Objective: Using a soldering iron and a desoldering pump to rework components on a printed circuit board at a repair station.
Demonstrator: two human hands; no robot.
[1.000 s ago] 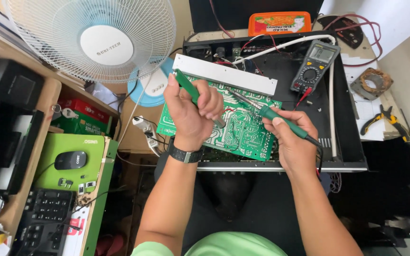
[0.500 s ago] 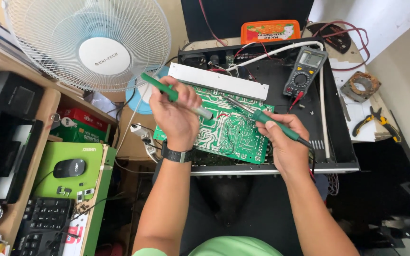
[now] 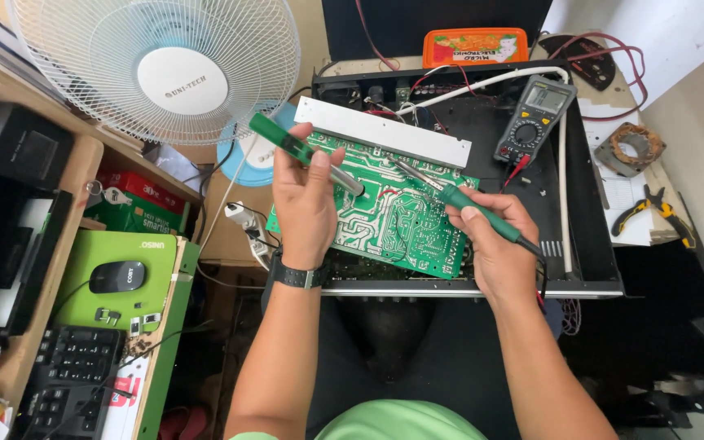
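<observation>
Head view. At frame centre a green printed circuit board (image 3: 393, 212), solder side up, lies tilted over the open black metal chassis (image 3: 588, 236) of an appliance; a bare aluminium heat-sink strip (image 3: 385, 130) runs along its upper edge. The left hand (image 3: 307, 204), fingers closed around it, holds a green-handled desoldering pump (image 3: 303, 153) whose nozzle touches the board left of centre. The right hand (image 3: 495, 240) grips a green-handled soldering iron (image 3: 458, 198) pen-fashion, its tip resting on the board near the middle. Judged from its build, the board is light, stiff and fragile: it is best held by its bare edges or by the heat-sink strip, clear of the traces and of joints near the iron's tip. A digital multimeter (image 3: 535, 118) lies in the chassis at upper right; yellow-handled pliers (image 3: 653, 213) lie at the right edge. A white desk fan (image 3: 165, 69) fills the upper left; a computer mouse (image 3: 116, 277) on a green box and a black keyboard (image 3: 71, 379) occupy the lower left.
</observation>
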